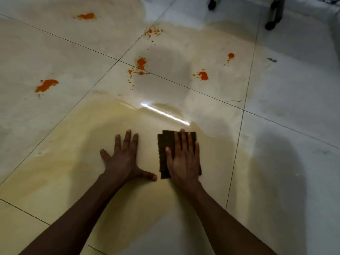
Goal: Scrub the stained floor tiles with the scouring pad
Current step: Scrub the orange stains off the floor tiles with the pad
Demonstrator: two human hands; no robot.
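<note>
A dark brown scouring pad (164, 144) lies flat on the wet, yellow-tinted floor tiles (77, 153). My right hand (184, 159) presses on it with straight fingers and covers most of its right side. Just left of the pad, my left hand (125, 157) rests flat on the tile, fingers spread and thumb pointing toward the pad. Several orange stains mark the tiles farther ahead: one at the left (46, 85), a cluster at the tile joint (140, 64), one to the right (203, 75) and one far back (85, 16).
Dark wheeled furniture legs (275, 13) stand at the top right. A small dark scrap (272, 60) lies on the right tile. A bright light reflection (165, 114) streaks the wet floor ahead of the pad. Whiter tiles stretch to the right.
</note>
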